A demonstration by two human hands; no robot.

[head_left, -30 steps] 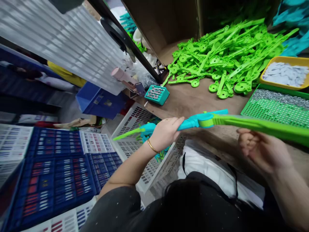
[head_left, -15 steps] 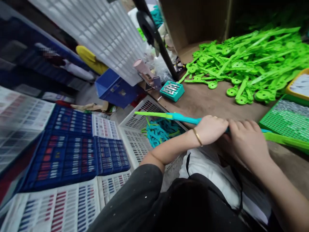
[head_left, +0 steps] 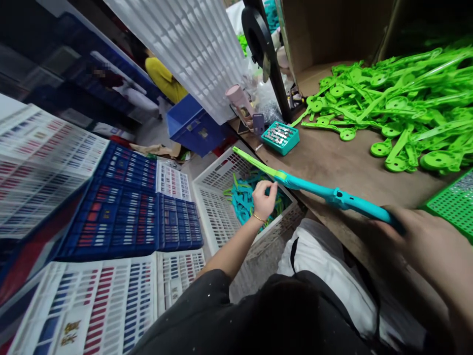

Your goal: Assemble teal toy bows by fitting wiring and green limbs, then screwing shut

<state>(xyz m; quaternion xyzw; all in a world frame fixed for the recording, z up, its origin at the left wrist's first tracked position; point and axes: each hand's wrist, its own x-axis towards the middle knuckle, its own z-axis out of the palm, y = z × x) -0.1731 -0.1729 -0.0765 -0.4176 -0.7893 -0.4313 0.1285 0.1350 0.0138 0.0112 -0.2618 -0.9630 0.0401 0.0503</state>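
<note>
A long, slim plastic part [head_left: 314, 190], teal along most of its length with a light green end, slants over the table edge. My right hand [head_left: 432, 246] grips its near teal end at the right, fingers partly hidden and a little blurred. My left hand [head_left: 264, 199], with a bracelet at the wrist, is curled just below the green-teal joint, and I see nothing in it. Beneath that hand stands a white slatted crate [head_left: 212, 217] holding a heap of similar teal and green parts [head_left: 242, 199].
Light green plastic arms [head_left: 391, 108] are piled on the table [head_left: 314, 158]. A teal tray [head_left: 283, 140] of small metal pieces sits by a black post [head_left: 275, 74]; a green basket [head_left: 453, 202] is at right. Stacked crates [head_left: 121, 286] fill the left. People stand beyond a blue bin [head_left: 195, 125].
My left hand has let go of the long part and moved left and down over the crate. My right hand has moved right, still gripping the part, which now slants more steeply.
</note>
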